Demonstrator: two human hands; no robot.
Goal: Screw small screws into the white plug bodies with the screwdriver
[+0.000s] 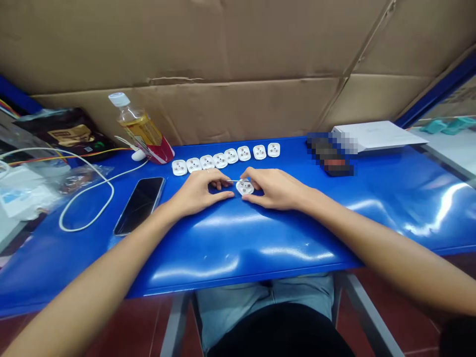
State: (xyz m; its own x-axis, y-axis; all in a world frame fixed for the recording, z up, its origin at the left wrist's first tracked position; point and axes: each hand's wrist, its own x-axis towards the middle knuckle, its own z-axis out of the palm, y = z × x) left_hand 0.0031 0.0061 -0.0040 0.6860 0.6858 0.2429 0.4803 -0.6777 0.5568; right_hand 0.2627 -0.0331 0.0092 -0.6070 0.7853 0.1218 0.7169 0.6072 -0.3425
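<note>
Hands narrow, close together: R hand pinches white plug flat on blue table, L hand pinches thin metal pin level, tip at plug, grip partly hidden. Plug row of 8 sits just behind hands, w/ phone left of L hand. Far left, capped bottle holds yellow liquid approx part-full; clear bag holds something brownish, contents unclear.
</note>
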